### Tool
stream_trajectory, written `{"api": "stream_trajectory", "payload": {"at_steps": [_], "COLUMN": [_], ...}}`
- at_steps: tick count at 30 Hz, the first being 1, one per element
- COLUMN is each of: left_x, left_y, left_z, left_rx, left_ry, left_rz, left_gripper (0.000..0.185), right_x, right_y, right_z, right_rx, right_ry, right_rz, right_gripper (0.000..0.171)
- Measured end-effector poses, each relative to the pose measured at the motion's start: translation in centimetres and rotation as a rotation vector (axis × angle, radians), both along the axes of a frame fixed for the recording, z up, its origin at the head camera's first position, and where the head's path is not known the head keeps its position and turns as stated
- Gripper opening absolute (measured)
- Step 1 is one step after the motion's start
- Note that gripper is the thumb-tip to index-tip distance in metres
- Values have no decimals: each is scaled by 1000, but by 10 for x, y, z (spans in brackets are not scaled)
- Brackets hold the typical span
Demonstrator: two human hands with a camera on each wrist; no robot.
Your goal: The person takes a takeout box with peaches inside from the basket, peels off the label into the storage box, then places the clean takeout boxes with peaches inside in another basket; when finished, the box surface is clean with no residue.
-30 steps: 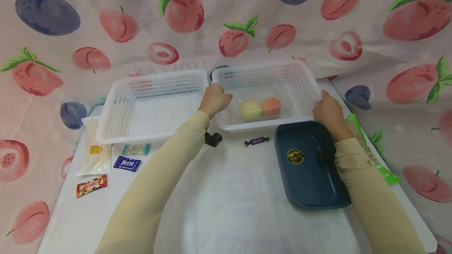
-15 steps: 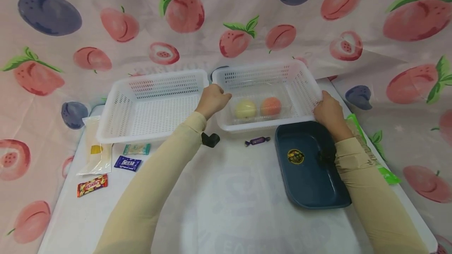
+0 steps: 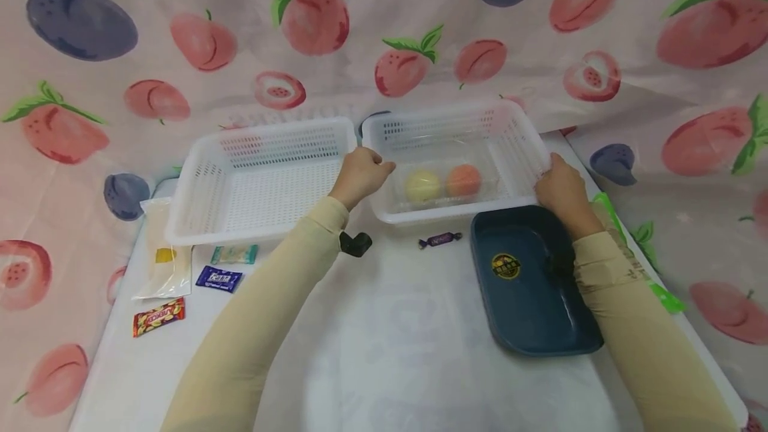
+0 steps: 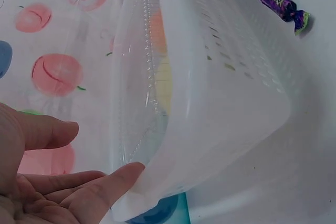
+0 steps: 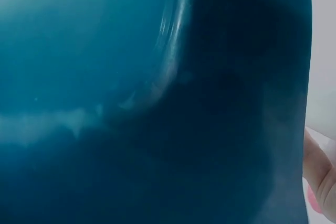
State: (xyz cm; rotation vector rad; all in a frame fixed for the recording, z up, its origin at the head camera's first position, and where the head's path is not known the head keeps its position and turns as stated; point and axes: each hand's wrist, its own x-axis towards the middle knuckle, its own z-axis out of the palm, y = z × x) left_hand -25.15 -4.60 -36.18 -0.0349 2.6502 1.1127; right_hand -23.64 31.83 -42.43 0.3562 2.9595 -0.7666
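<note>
Toward the back stands a white perforated plastic basket (image 3: pixel 521 145). Inside it lies a clear plastic container (image 3: pixel 384 200) holding a pale yellow round item (image 3: pixel 423 186) and an orange round item (image 3: pixel 464 181); their kind is unclear. My left hand (image 3: pixel 363 176) is at the basket's left end. In the left wrist view its fingertip (image 4: pixel 132 173) touches the rim, while the thumb stands apart from it. My right hand (image 3: pixel 563 189) grips the basket's right end, its fingertips partly hidden. A dark blue tray (image 3: pixel 528 305) lies below that hand and fills most of the right wrist view.
Another white basket (image 3: pixel 210 232) stands at the left. A purple twist-wrapped candy (image 3: pixel 441 240) lies before the right basket. At the left are a blue packet (image 3: pixel 219 279), a teal packet (image 3: pixel 234 254), a red bar (image 3: pixel 159 317) and a clear bag (image 3: pixel 168 272). A green packet (image 3: pixel 666 298) lies far right.
Inside the clear container, the yellow item has shifted left, then slightly back, and now sits apart from the orange one. The left wrist has lowered slightly; the right hand remains at the basket's end.
</note>
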Motion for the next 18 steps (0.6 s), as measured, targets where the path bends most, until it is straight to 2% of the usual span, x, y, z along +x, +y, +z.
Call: {"api": "stream_trajectory", "payload": {"at_steps": [5,8,10,13,18], "left_x": [4,8,13,24,48], "left_y": [-1,-10,-19,-34,-65], "left_z": [-1,2,8,23,48], "left_rx": [44,89,104,63,-45], "left_ry": [7,53,117,239,480], "left_rz": [-24,-33,-43,-62,-68], "left_gripper": [51,50,51,55,62], "right_x": [5,7,8,11,21], "right_y": [1,1,2,3,-5], "right_z": [1,0,-1,4,31], "right_rx": [2,-18,-38,-64,-60], "right_ry": [-19,-11,15,75,256], "right_rz": [-17,0,27,43,44], "right_gripper": [58,56,57,62,76]}}
